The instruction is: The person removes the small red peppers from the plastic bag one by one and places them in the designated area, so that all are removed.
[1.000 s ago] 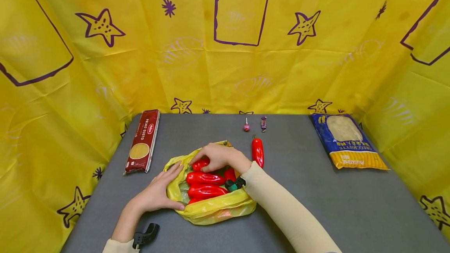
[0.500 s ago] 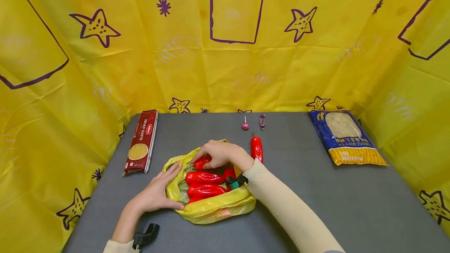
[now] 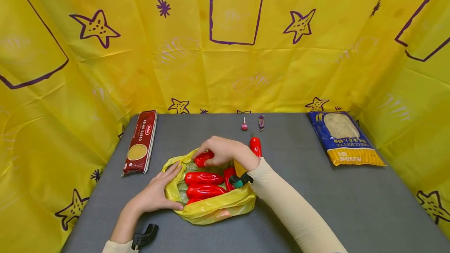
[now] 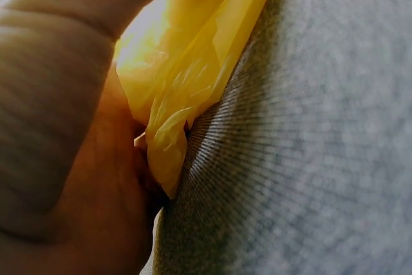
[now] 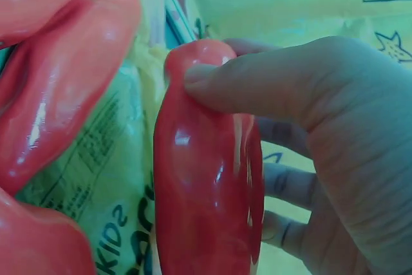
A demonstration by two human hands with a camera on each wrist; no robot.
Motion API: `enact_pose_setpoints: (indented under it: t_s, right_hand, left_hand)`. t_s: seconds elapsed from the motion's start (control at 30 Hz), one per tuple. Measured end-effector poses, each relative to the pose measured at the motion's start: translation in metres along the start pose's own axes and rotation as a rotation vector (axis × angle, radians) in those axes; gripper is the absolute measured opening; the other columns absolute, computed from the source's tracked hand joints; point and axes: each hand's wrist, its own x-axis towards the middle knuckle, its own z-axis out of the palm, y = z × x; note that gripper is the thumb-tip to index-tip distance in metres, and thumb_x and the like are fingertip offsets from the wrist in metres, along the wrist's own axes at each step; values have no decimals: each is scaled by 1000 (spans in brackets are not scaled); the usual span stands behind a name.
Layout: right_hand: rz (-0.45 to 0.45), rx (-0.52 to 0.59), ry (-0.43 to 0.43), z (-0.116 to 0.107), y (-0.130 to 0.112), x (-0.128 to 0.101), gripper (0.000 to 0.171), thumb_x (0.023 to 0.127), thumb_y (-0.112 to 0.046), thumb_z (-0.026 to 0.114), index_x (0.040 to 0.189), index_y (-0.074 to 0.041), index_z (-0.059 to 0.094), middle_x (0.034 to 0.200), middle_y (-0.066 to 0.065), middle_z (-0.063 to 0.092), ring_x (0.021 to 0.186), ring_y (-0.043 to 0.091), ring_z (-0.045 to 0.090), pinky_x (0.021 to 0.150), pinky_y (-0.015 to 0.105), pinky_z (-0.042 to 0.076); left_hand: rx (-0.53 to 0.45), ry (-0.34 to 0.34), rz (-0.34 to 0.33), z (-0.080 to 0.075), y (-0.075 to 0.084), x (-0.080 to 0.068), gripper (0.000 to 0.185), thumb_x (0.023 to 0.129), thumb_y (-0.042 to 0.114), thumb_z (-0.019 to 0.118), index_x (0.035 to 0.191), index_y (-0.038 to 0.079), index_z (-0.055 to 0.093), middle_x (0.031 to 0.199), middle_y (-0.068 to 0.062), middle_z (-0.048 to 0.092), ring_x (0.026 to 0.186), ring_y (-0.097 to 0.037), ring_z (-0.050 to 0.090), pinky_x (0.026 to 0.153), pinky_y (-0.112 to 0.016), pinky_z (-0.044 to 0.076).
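A crumpled yellow plastic bag [image 3: 214, 208] lies open on the grey table [image 3: 316, 198] with several red peppers [image 3: 204, 177] inside. My right hand [image 3: 220, 150] grips one red pepper [image 3: 203, 157] at the bag's far edge; in the right wrist view thumb and fingers curl round that pepper [image 5: 206, 178]. My left hand [image 3: 154, 194] lies flat on the bag's left rim with straight fingers, and the left wrist view shows its palm [image 4: 96, 210] against the yellow plastic [image 4: 193, 75]. Another red pepper [image 3: 256, 146] lies on the table just beyond my right hand.
A dark red spaghetti packet [image 3: 140, 142] lies at the left. A blue and yellow pasta bag [image 3: 343, 138] lies at the right. A lollipop [image 3: 244, 125] and a wrapped sweet [image 3: 261, 122] sit near the back edge. Yellow star-printed cloth [image 3: 225, 42] walls the table.
My right hand has lifted the pepper it grips slightly up and back from the bag's far edge. The left hand has stayed on the bag's rim.
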Motion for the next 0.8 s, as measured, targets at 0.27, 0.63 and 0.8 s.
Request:
enact_pose_setpoints:
  t_s: [0.27, 0.63, 0.8]
  right_hand:
    - [-75, 79, 166, -9, 3, -10, 38, 97, -16, 77, 136, -13, 74, 129, -1, 76, 104, 12, 67, 92, 23, 54]
    - [58, 220, 461, -7, 6, -31, 43, 93, -22, 84, 134, -13, 74, 122, 3, 77, 89, 13, 72, 82, 33, 62]
    - [130, 312, 551, -5, 4, -44, 45, 92, -23, 85, 134, -13, 74, 118, 3, 77, 87, 13, 72, 77, 30, 60]
  left_hand:
    - [-1, -8, 0, 0, 0, 0, 126, 69, 59, 95, 168, 12, 33, 176, -13, 23, 147, -66, 27, 110, -84, 25]
    - [1, 5, 4, 1, 0, 0, 125, 69, 59, 95, 167, 13, 35, 176, -12, 24, 146, -67, 28, 110, -84, 25]
    - [5, -3, -5, 1, 0, 0, 125, 69, 59, 95, 167, 13, 34, 176, -12, 23, 146, -66, 28, 111, -83, 25]
